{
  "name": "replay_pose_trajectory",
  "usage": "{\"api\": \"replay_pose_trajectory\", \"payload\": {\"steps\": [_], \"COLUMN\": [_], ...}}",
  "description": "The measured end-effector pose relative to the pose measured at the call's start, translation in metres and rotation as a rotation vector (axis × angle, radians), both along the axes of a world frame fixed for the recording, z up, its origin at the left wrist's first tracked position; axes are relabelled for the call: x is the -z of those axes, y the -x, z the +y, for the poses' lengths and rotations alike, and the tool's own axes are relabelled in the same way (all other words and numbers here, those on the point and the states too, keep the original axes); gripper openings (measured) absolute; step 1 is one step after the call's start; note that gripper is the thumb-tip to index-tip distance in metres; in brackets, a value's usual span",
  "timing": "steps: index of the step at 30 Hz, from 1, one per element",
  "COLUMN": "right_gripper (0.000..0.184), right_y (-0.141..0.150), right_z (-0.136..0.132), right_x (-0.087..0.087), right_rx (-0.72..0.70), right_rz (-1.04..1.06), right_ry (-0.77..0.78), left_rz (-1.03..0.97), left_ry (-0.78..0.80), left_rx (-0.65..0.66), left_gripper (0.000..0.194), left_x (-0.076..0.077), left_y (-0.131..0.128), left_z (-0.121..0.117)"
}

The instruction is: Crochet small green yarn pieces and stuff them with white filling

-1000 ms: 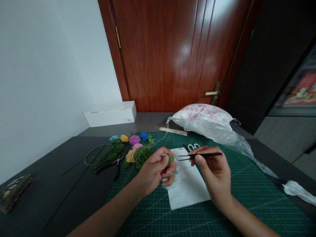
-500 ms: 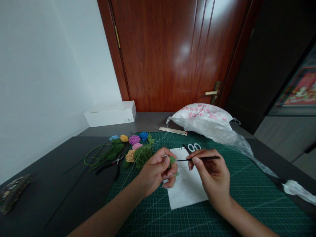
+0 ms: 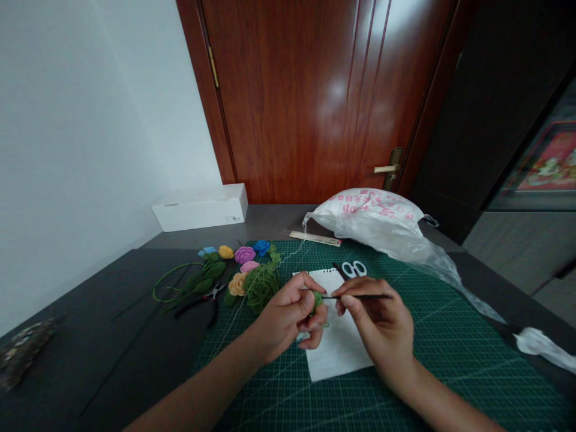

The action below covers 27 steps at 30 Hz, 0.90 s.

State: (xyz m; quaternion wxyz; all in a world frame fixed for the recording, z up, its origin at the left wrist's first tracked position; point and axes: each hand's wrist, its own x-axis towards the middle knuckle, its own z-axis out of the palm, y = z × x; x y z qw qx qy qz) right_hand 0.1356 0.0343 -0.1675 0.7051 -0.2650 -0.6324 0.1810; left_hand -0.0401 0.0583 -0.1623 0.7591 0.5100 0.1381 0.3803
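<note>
Between the thumb and fingers of my left hand [image 3: 294, 312] is a small piece of green crochet work [image 3: 317, 302], partly hidden by the fingers. My right hand [image 3: 380, 318] grips a thin, dark crochet hook [image 3: 366, 296] like a pencil, its tip pointing left and meeting the green piece. Below both hands lies a white sheet of paper [image 3: 337, 354] with a torn, holed top edge. A loose bundle of green yarn [image 3: 262, 289] rests just left of my left hand.
Crocheted flowers, among them a purple one [image 3: 245, 255], lie left with green leaves and pliers [image 3: 211, 300]. White-handled scissors [image 3: 354, 269] and a ruler [image 3: 315, 238] are beyond the paper on the green cutting mat [image 3: 450, 360]. Behind stand a white box [image 3: 202, 210] and a plastic bag [image 3: 369, 213].
My right hand has shifted slightly left and down with the crochet hook, closing the gap to my left hand. The green piece has moved a little right and down.
</note>
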Motion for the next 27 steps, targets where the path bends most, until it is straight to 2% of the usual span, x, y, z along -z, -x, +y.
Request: {"api": "replay_pose_trajectory", "payload": {"steps": [4, 10, 27], "right_gripper": [0.009, 0.012, 0.014], "right_y": [-0.001, -0.011, -0.007], "right_z": [0.003, 0.001, 0.002], "right_x": [0.001, -0.007, -0.004], "right_rx": [0.003, 0.012, -0.023], "right_rz": [-0.030, 0.088, 0.100], "right_ry": [-0.043, -0.022, -0.002], "left_rz": [0.000, -0.026, -0.034], "left_ry": [-0.010, 0.008, -0.007], "left_rx": [-0.012, -0.088, -0.039], "left_gripper": [0.022, 0.017, 0.019], "left_x": [0.001, -0.002, -0.001], "left_y": [0.001, 0.003, 0.003], "left_z": [0.002, 0.004, 0.004]}}
